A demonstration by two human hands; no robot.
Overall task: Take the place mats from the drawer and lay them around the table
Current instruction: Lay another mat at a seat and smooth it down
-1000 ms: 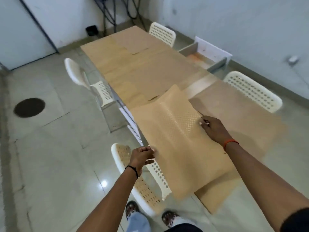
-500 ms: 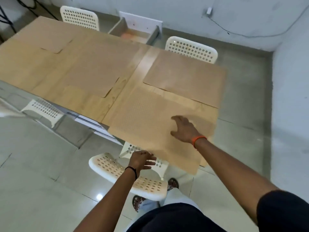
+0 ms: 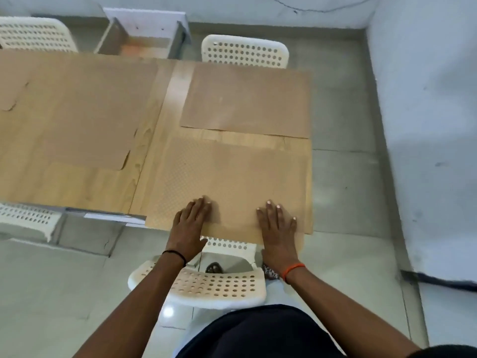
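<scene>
A tan dotted place mat lies flat at the near right corner of the wooden table. My left hand and my right hand both press on its near edge with straight fingers. Another tan mat lies across from it on the far side. A third mat covers the table's middle, and a further mat shows at the left edge. The open drawer stands beyond the table against the wall.
White perforated chairs surround the table: one right below my hands, one at the far right, one at the far left, one at the near left. A wall runs close along the right.
The dotted mat came down from my hands onto the table's near right corner. My left hand moved from beside the chair onto the mat, and both hands now press it flat.
</scene>
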